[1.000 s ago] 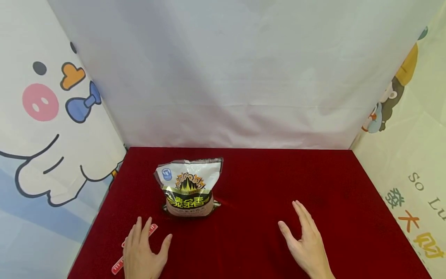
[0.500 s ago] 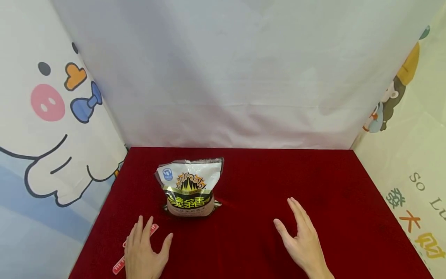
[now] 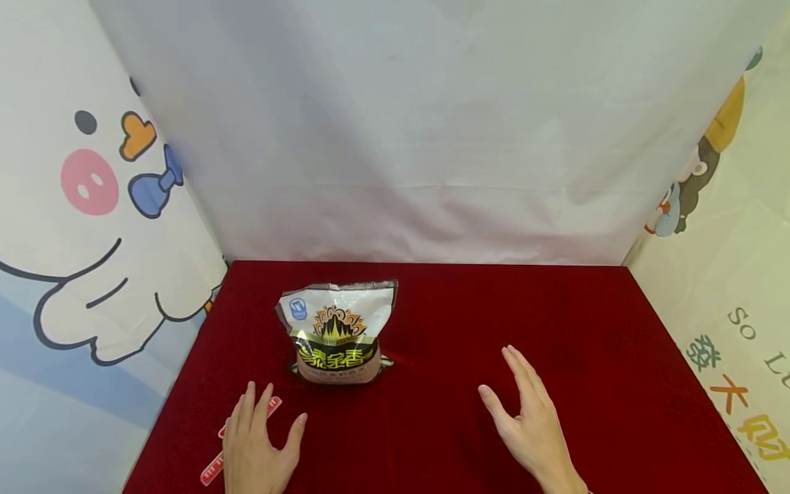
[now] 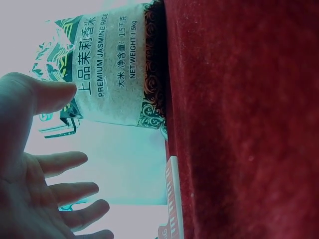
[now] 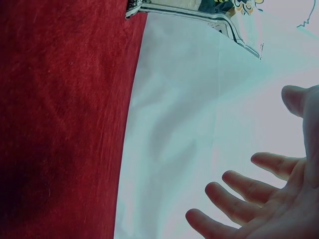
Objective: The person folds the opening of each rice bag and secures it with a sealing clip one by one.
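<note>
A bag of jasmine rice [image 3: 336, 335] stands upright on the red cloth, left of the middle, its plastic top gathered flat above the grain. In the left wrist view the rice bag [image 4: 112, 67] shows its printed lower panel. My left hand [image 3: 256, 446] is spread palm down near the front left, holding nothing. Partly hidden by it lies a flat red strip with white ruler-like marks [image 3: 212, 468], also seen as a pale-edged strip [image 4: 174, 199] in the left wrist view. To the right, my right hand [image 3: 533, 429] is spread with fingers extended and holds nothing.
The red cloth [image 3: 494, 309] covers the table. A plain white curtain [image 3: 426, 137] hangs behind it. Printed cartoon sheets stand at the left side [image 3: 37, 206] and the right side [image 3: 710, 274].
My right hand has drifted left and slightly away from me. The left hand stays nearly still. The rice bag and red strip have not moved on the cloth; the view has shifted slightly.
</note>
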`<action>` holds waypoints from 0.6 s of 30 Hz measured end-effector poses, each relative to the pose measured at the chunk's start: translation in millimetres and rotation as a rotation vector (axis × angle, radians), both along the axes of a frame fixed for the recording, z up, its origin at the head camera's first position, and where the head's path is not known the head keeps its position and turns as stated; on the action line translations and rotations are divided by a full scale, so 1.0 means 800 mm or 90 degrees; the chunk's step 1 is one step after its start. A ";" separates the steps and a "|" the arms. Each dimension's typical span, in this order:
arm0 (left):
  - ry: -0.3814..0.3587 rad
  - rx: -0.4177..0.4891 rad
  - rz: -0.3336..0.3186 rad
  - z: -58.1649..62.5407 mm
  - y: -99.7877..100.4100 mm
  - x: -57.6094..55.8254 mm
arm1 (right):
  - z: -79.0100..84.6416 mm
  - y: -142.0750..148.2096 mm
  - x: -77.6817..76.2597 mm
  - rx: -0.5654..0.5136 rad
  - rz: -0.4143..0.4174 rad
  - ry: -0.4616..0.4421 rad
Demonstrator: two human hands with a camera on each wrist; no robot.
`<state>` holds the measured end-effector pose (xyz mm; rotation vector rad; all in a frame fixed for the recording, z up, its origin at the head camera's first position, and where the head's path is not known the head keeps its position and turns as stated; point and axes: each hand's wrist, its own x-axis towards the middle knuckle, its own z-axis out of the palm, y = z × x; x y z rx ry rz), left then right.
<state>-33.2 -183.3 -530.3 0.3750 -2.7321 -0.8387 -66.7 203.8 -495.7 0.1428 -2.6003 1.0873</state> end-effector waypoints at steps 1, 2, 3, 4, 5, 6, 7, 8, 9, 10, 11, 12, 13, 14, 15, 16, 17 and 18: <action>0.014 -0.001 0.000 -0.001 0.000 0.000 | 0.000 0.000 0.000 0.000 0.001 0.002; 0.028 -0.002 0.000 -0.003 0.001 -0.001 | 0.000 -0.001 -0.001 0.000 0.002 0.004; 0.043 -0.003 -0.001 -0.004 0.001 -0.001 | 0.000 -0.001 -0.001 0.000 0.002 0.007; 0.057 -0.003 -0.001 -0.005 0.001 -0.001 | -0.001 -0.002 -0.002 0.000 0.003 0.009; 0.069 -0.004 -0.001 -0.007 0.002 -0.002 | -0.001 -0.002 -0.002 -0.001 0.005 0.010; 0.080 -0.003 -0.001 -0.008 0.002 -0.002 | -0.001 -0.003 -0.002 -0.002 0.006 0.012; 0.090 -0.002 -0.001 -0.009 0.002 -0.002 | -0.001 -0.003 -0.002 -0.002 0.007 0.013; 0.097 -0.002 -0.002 -0.009 0.002 -0.002 | -0.001 -0.004 -0.003 0.000 0.008 0.013; 0.102 -0.002 -0.003 -0.010 0.002 -0.003 | -0.001 -0.004 -0.003 0.000 0.008 0.014; 0.107 -0.001 -0.005 -0.010 0.002 -0.003 | -0.001 -0.005 -0.003 0.000 0.009 0.015; 0.112 -0.001 -0.007 -0.011 0.002 -0.003 | -0.001 -0.006 -0.003 0.000 0.010 0.016; 0.113 -0.003 -0.010 -0.011 0.001 -0.004 | -0.001 -0.006 -0.003 0.000 0.010 0.017; 0.114 -0.004 -0.013 -0.012 0.001 -0.004 | -0.001 -0.007 -0.003 0.001 0.010 0.017; 0.112 -0.005 -0.015 -0.012 0.001 -0.005 | -0.001 -0.008 -0.004 0.002 0.009 0.017; 0.114 -0.006 -0.017 -0.012 0.001 -0.006 | -0.001 -0.009 -0.004 0.001 0.009 0.019; 0.110 -0.006 -0.019 -0.012 0.001 -0.006 | -0.001 -0.009 -0.004 0.001 0.010 0.020; 0.108 -0.008 -0.020 -0.011 0.001 -0.007 | -0.001 -0.010 -0.005 0.001 0.011 0.021; 0.105 -0.009 -0.021 -0.011 0.001 -0.007 | -0.001 -0.011 -0.005 0.002 0.011 0.022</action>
